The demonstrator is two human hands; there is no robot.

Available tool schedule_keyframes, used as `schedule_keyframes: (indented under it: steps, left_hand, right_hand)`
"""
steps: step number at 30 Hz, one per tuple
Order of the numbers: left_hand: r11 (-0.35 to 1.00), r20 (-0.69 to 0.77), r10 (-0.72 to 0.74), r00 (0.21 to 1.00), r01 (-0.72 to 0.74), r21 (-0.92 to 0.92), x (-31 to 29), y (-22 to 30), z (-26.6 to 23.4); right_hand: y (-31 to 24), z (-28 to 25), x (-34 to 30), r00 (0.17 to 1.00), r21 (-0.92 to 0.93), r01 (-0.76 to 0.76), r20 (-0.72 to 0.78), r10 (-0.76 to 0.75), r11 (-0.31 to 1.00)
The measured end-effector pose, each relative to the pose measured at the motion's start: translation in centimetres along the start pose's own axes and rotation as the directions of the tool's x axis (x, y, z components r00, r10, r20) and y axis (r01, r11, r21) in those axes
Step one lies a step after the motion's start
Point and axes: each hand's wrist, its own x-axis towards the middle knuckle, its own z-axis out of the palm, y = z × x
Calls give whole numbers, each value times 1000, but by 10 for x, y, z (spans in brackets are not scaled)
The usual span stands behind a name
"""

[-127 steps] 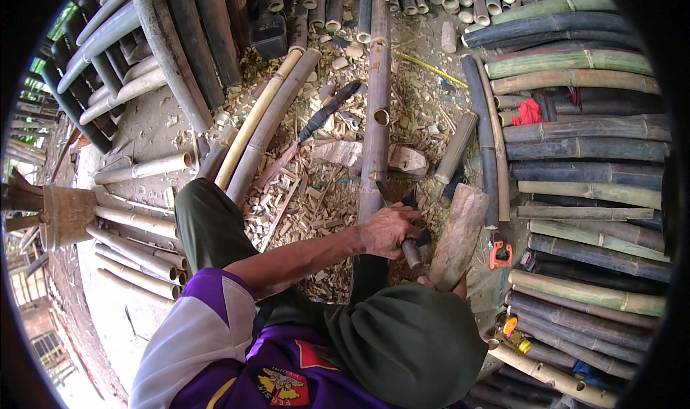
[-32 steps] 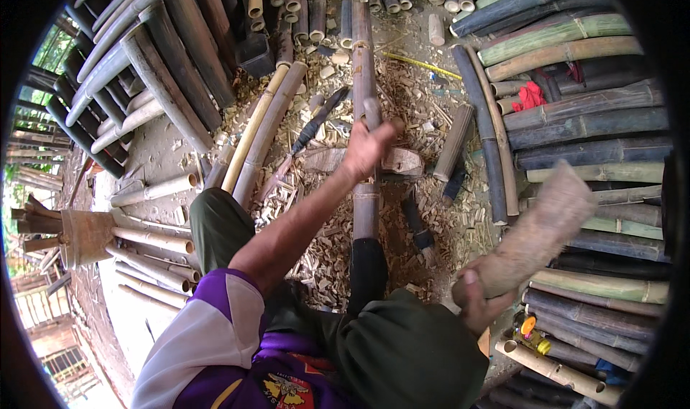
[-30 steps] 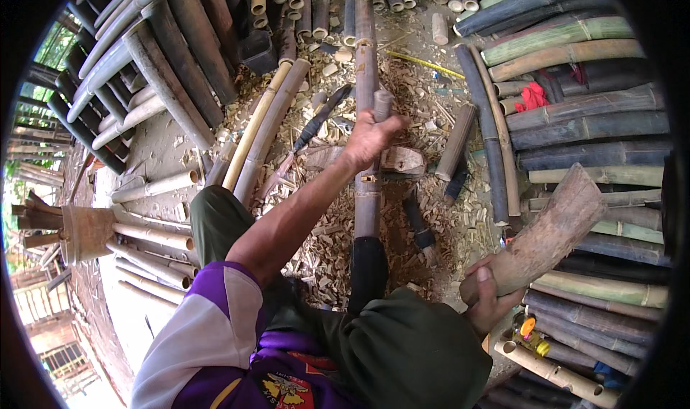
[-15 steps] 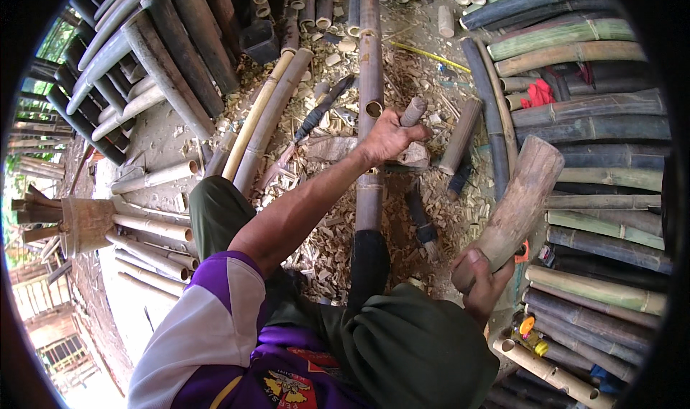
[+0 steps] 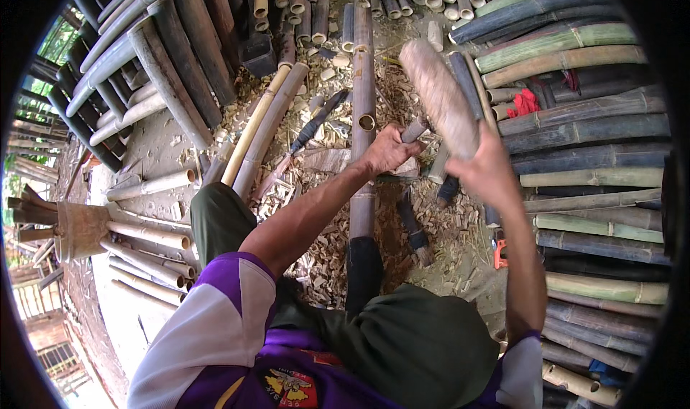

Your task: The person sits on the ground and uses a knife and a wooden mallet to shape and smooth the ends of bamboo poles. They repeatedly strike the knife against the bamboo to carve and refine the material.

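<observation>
My left hand [image 5: 392,150] is closed around a round wooden handle [image 5: 415,129], just right of a long bamboo pole [image 5: 362,85]. What the handle's lower end carries is hidden behind the fingers. The pole runs away from me between my legs, with a round hole [image 5: 367,122] cut in its upper side just beyond this hand. Slightly blurred, my right hand [image 5: 485,166] grips the lower end of a thick wooden club [image 5: 437,89]. The club is raised and tilts up to the left, its far end beyond the wooden handle. Black wrapping [image 5: 364,265] covers the pole's near end.
Wood chips [image 5: 323,247] litter the ground around the pole. Two tools with black-wrapped handles [image 5: 322,120] [image 5: 411,221] lie either side of it. Bamboo lengths [image 5: 589,157] are stacked along the right, and more bamboo [image 5: 269,132] lies left. A red cloth [image 5: 524,103] rests among the right stack.
My right hand has swung the club up and leftward from low beside my right knee. My left hand stays on the wooden handle by the pole.
</observation>
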Motion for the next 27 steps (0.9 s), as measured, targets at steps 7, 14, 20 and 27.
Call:
schedule_keyframes:
  steps: [7,14,20,27]
  left_hand:
    - [926,-123,-130,984,165,339,5,-25,-31]
    - [949,81,38,996,-62,310,-16,-9,-8]
    - [950,59,-5,998,-13,312,-19,29,-3]
    - [937,97,24,995,-56,344,-33,12,-2]
  right_hand:
    - [-63,-43,9,871,516,260,-491,33,816]
    - [-7,7,-9,997,88,63,-53,-58,994]
    - [-43,-9,-33,923,578,214,-383,30,787]
    - [11,32,-40,999,419,11,-49,10,908]
